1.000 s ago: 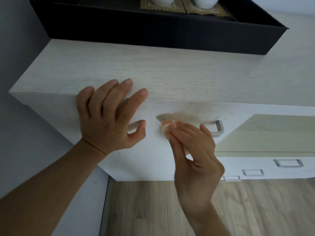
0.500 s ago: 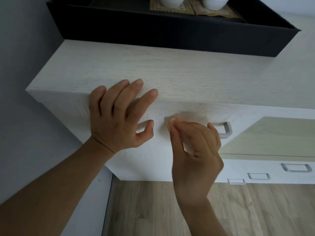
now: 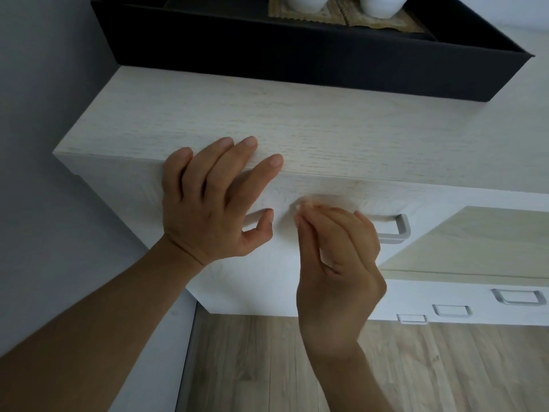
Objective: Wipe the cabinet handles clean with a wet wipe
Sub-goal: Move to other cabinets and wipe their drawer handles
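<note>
The left hand (image 3: 214,200) lies open and wide on the front edge of the pale wooden cabinet (image 3: 237,281). Its straight, spread fingers rest on the top surface (image 3: 326,126), and its thumb hangs down in front of the drawer face. The thumb is just beside the left end of the long silver handle (image 3: 395,230); whether it touches the handle I cannot tell.

At 4 o'clock from that hand, the right hand (image 3: 338,263) is narrow, with fingers curled and bunched. Its fingertips pinch the wet wipe (image 3: 299,207), which shows only as a small, pale, blurred scrap. The wipe sits against the middle stretch of the handle, and the hand hides that stretch. The handle's right end bends out into view at 3 o'clock from the fingertips.

At 12 o'clock, a black tray (image 3: 297,55) stands at the back of the surface. It holds two white bowls (image 3: 306,0) on tan mats (image 3: 335,13). At 4 o'clock in the view, lower drawers carry three small handles (image 3: 518,296) in a row. Wooden floor (image 3: 297,367) fills 6 o'clock, and a grey wall (image 3: 44,144) fills 9 o'clock.
</note>
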